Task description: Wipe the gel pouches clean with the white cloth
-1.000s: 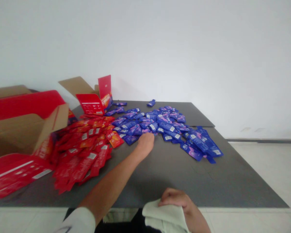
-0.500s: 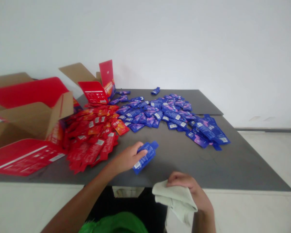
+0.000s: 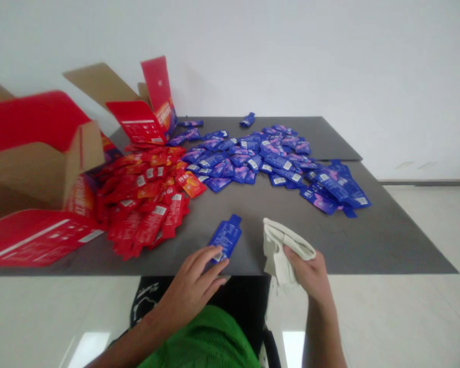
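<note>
A blue pouch (image 3: pixel 227 236) with a narrow spout end lies on the grey table near its front edge. My left hand (image 3: pixel 193 283) has its fingers spread, and the fingertips touch the lower end of this pouch. To the right, my right hand (image 3: pixel 309 271) grips a folded, off-white cloth (image 3: pixel 285 245) just above the table's edge. Behind the hands lies a wide heap of blue pouches (image 3: pixel 249 158). Left of that heap is a pile of red pouches (image 3: pixel 149 204).
A large open red carton (image 3: pixel 42 237) stands at the left, its flaps spread. Another open red carton (image 3: pixel 140 120) is behind the red pile. One blue pouch (image 3: pixel 247 120) lies alone at the back. The table (image 3: pixel 387 240) ends at a white wall (image 3: pixel 291 61).
My left hand has put the blue pouch down on the table and loosened its fingers. My right hand has raised the cloth above the table edge. The view has tilted down.
</note>
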Demonstrator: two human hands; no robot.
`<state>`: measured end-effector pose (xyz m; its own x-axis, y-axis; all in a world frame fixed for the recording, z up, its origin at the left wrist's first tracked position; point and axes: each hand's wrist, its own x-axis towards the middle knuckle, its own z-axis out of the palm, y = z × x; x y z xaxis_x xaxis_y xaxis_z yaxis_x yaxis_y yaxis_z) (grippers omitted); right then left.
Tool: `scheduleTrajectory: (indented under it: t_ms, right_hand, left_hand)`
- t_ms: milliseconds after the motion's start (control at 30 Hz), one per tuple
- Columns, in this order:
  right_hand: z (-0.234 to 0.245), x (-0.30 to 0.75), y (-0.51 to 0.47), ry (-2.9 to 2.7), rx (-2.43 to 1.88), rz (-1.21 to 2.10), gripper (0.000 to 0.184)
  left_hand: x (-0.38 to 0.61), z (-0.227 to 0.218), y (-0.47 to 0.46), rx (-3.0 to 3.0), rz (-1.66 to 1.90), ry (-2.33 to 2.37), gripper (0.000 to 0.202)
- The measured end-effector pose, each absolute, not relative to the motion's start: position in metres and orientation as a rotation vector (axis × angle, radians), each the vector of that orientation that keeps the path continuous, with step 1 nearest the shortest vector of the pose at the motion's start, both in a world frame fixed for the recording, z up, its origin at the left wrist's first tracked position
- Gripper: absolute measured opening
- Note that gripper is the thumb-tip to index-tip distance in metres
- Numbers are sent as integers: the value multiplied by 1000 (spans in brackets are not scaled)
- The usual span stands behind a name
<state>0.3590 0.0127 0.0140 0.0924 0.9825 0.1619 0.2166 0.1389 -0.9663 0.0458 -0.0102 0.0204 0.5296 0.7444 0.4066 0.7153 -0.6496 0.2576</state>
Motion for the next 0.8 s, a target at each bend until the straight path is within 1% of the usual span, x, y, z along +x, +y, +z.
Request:
scheduleTrajectory:
  t_ms: [67, 167, 267, 367, 467, 533, 600, 667, 733, 800]
  right_hand:
    - [14, 353, 19, -1271, -1403, 849, 26]
    - [25, 333, 31, -1348, -1427, 681, 27]
    - [38, 299, 37, -1653, -1274, 573, 36]
    - [38, 262, 38, -2040, -1161, 579, 48]
    - [30, 248, 49, -2303, -1205, 585, 55]
    - [29, 255, 65, -2313, -1339, 552, 59]
    - [35, 267, 80, -2270, -1481, 494, 58]
    - [44, 275, 84, -2227, -1533, 436, 54]
    - [51, 272, 73, -2231, -1444, 424, 55]
    - [52, 261, 54, -2317, -1281, 479, 54]
  left_hand:
    - [36, 13, -16, 2763, 746, 1162, 28]
    - [26, 4, -17, 2750, 800, 1126, 28]
    - [24, 0, -14, 2732, 813, 1121, 30]
    - [27, 0, -13, 2752, 770, 1156, 24]
    - [29, 1, -11, 2758, 758, 1195, 22]
    - [30, 1, -10, 2747, 773, 1172, 23]
    - [30, 1, -9, 2726, 810, 1159, 25]
    - [30, 0, -8, 2704, 841, 1158, 25]
    - [29, -1, -8, 2684, 849, 1154, 24]
    - [28, -3, -10, 2676, 840, 1173, 20]
